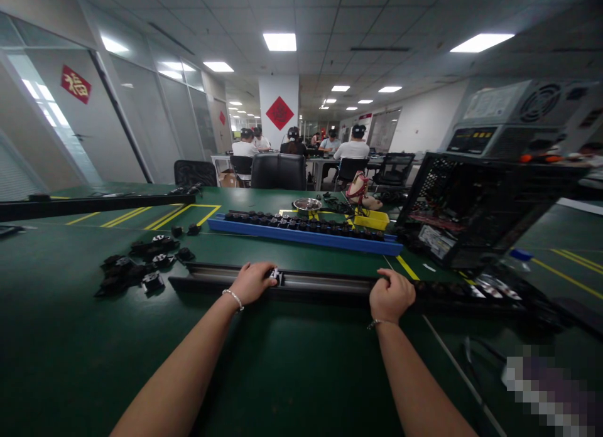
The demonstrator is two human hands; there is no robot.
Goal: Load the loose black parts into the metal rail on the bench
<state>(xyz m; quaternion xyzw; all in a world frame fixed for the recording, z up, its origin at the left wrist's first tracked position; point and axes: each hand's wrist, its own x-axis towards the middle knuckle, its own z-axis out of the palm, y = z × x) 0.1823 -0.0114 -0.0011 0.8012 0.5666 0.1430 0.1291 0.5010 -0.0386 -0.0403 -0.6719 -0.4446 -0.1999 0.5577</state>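
A long black channel-shaped rail (330, 282) lies across the green table in front of me. My left hand (253, 282) is closed at the rail, thumb and fingers pinching a small black-and-silver module (276, 276) that sits inside the channel. Further right, my right hand (392, 295) is curled around the same rail, its fingertips partly hidden. Several black-and-silver modules fill the rail's right end (490, 291), beyond my right hand. Loose modules of a similar look (153, 281) lie in a pile left of the rail.
Behind the rail stands a blue channel (301, 235) filled with black parts. A metal dish (307, 205) and a yellow tray (371, 220) sit beyond it. An open computer case (490, 205) rises at right. A black bar (94, 206) extends from the left. People sit in the background.
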